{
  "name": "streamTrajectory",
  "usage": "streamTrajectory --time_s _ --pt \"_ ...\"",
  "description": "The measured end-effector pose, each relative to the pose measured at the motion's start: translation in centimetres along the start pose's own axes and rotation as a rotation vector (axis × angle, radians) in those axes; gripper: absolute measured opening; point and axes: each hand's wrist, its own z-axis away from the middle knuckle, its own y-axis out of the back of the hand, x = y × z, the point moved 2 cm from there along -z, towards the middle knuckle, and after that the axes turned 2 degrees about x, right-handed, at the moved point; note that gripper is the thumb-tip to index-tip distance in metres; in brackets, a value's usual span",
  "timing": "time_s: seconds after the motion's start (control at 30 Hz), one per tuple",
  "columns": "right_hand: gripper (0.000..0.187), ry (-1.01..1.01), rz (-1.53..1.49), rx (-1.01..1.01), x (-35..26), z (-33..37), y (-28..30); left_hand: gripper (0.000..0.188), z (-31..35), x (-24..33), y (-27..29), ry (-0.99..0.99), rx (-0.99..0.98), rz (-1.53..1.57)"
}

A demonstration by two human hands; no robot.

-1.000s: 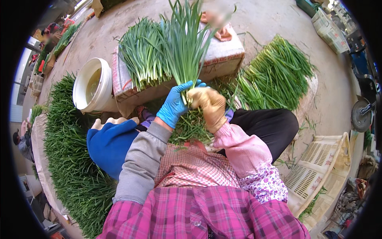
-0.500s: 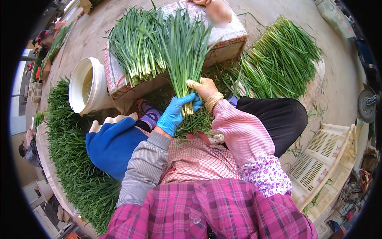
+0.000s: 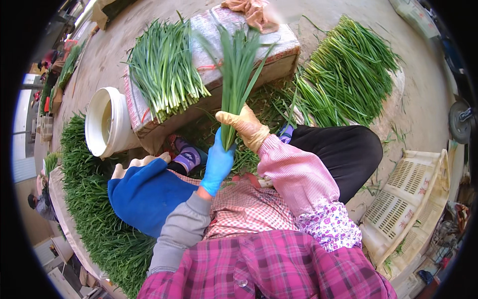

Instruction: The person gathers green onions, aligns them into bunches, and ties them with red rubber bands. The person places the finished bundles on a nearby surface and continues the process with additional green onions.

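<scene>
A bunch of garlic chives (image 3: 235, 74) stands upright in front of me, leafy tips pointing away and slightly blurred. Around its lower stems, my left hand (image 3: 218, 162), in a blue glove, is closed. My right hand (image 3: 245, 127), in a cream glove, grips the bunch just above, its thumb lying across the front and its fingers partly hidden behind. Beyond and to the left, a thick layer of cut chives (image 3: 167, 70) lies on a low block wrapped in white woven sacking (image 3: 205, 50), pale stem ends toward me.
A white bucket (image 3: 122, 122) stands left of the block. Loose chives (image 3: 351, 70) are heaped at the right, and a large dark-green pile (image 3: 94, 199) lies along my left. A cream plastic crate (image 3: 406, 194) sits at the lower right. Orange cloth (image 3: 255, 14) rests on the block's far edge.
The bunch looks narrower and more gathered. My left hand has turned and lowered on the stems, and my right hand has shifted left and down. The view has moved slightly.
</scene>
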Motion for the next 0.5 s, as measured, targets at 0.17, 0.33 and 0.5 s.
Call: streamTrajectory --time_s 0.17,0.33,0.5 --pt "0.057 -0.174 -0.214 0.066 -0.3 0.1 0.6 0.09 2.8 1.8 2.8 0.143 -0.312 -0.134" --pt "0.061 -0.16 -0.575 -0.165 -1.0 2.4 -2.2 0.08 0.0 4.4 7.8 0.521 -0.594 0.901" --pt "0.062 -0.281 -0.625 -0.309 -1.3 5.7 -4.3 0.056 3.0 6.4 9.5 0.872 -0.702 0.903"
